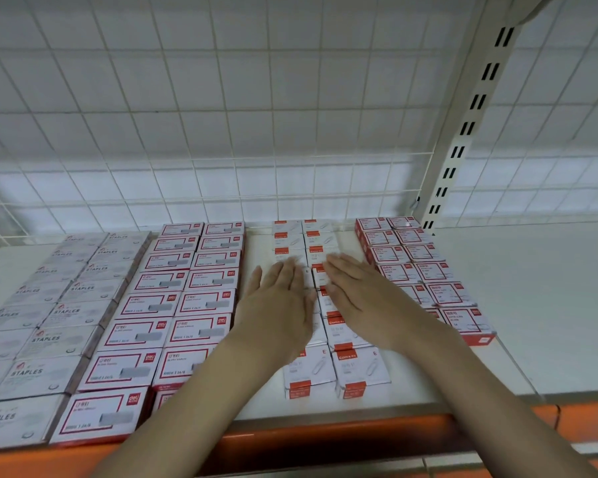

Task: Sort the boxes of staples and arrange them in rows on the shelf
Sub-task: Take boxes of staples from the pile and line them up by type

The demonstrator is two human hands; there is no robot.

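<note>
Small boxes lie in paired rows on the white shelf (pixel 518 305). At the left are grey boxes marked STAPLES (pixel 66 312). Beside them run red-framed white boxes (pixel 173 305). In the middle stand white boxes with orange tabs (pixel 335 370). On the right sit red-edged boxes (pixel 425 270). My left hand (pixel 283 301) lies flat, fingers straight, over the left row of the orange-tab boxes. My right hand (pixel 363 294) lies flat over their right row. Both hands hide several boxes; neither grips anything.
A white wire grid (pixel 221 115) forms the shelf's back wall. A slotted upright post (pixel 470 125) stands at the back right. An orange strip (pixel 325 439) runs along the shelf's front edge. Bare shelf surface extends to the right of the red-edged boxes.
</note>
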